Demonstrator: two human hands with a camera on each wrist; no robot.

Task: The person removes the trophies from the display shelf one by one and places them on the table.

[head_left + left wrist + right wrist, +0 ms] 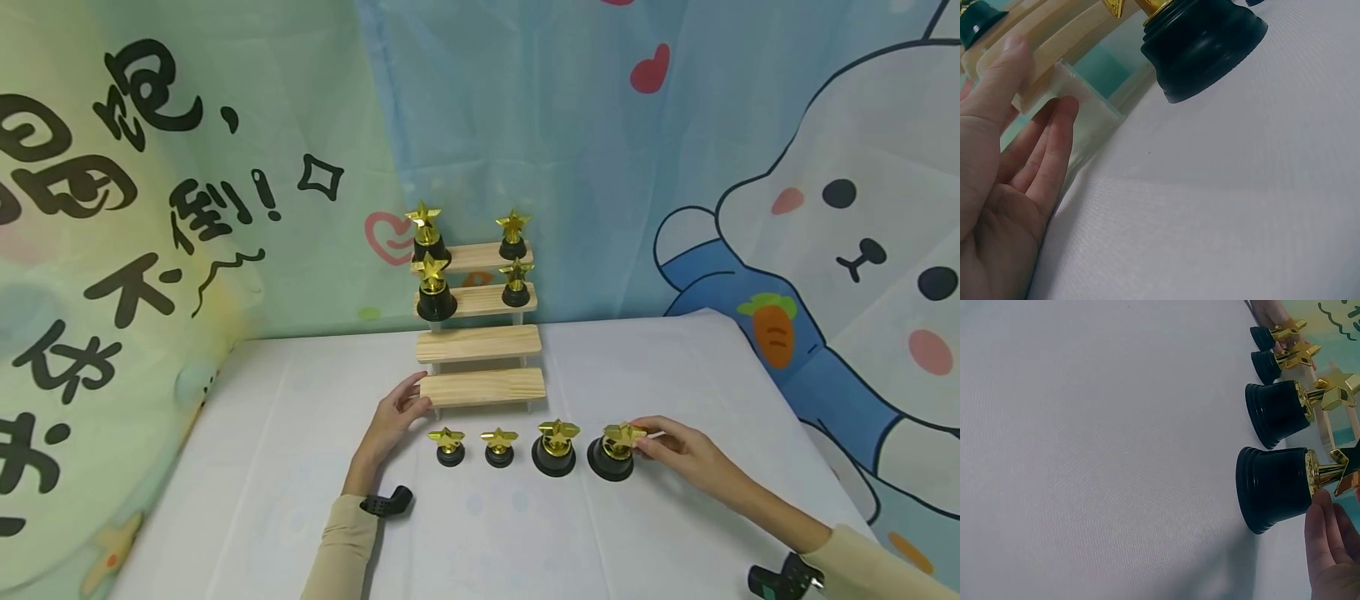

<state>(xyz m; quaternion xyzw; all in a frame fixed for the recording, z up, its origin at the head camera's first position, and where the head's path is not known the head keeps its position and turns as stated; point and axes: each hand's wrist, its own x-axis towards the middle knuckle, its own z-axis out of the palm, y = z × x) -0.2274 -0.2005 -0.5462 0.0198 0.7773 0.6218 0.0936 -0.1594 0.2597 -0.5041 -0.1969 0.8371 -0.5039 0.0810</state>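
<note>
A row of star trophies stands on the white table in front of a tiered wooden display stand. My right hand pinches the gold star of the rightmost large trophy, whose black base looks level on the cloth. In the right wrist view, the fingers lie beside that trophy's neck. My left hand grips the left end of the stand's lowest step, thumb against the board and fingers beneath. Beside the held trophy are another large trophy and two small ones, a middle one and a left one.
On the stand's upper two steps, large trophies stand at the left and small trophies at the right. A printed cloth backdrop hangs behind the white-covered table.
</note>
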